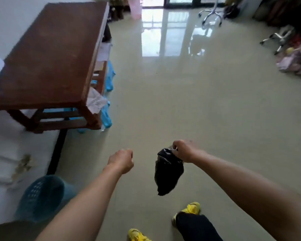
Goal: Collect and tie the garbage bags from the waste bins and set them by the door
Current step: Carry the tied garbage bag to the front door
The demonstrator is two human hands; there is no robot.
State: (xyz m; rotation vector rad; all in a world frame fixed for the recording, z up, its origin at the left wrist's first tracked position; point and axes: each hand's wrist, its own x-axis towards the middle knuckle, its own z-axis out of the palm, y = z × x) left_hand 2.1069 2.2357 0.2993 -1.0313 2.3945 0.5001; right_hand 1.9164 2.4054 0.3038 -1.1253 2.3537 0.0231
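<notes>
In the head view, both bare forearms reach forward from the lower edge of the frame. The right hand (183,151), right of centre, is clenched around the gathered neck of a small black garbage bag (169,173), which hangs free above the pale floor (189,101). The left hand (122,160) is curled into an empty fist just left of it. A blue bin (42,197) stands at lower left, a brown table (49,54) at upper left; wide bare floor lies ahead.
</notes>
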